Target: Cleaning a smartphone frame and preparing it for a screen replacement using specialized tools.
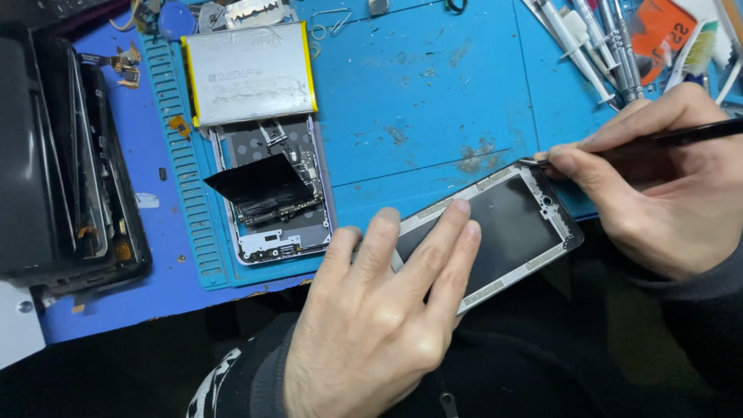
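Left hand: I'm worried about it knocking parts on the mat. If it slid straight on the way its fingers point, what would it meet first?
The left hand points up and right across the phone frame it rests on. Straight on, it would likely first meet the right hand and its black tool at the frame's far corner, though depth is unclear.

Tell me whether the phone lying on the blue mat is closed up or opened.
Opened. The phone has no back cover: circuit board and connectors show, a black sheet curls off it, and the silver battery rests at its top end.
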